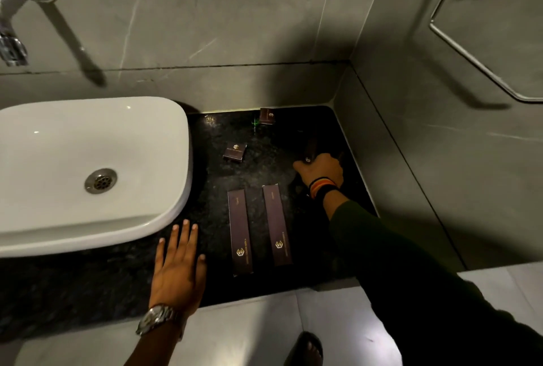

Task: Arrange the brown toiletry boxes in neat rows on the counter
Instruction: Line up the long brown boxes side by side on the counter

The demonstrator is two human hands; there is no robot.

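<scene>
Gripping a long box (310,148) in shadow, the right hand (321,171) is closed around it — the left hand (178,271) lies flat, fingers spread, on the counter (264,168).

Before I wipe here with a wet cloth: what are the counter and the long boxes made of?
Counter: likely polished granite, black, speckled, glossy reflections. Long boxes: seemingly matte brown cardboard, with crisp folded edges and gold printed logos; probably not water-safe.

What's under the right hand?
The right hand closes on a long brown box over the dark counter. The box's near end and the counter beneath are covered.
</scene>
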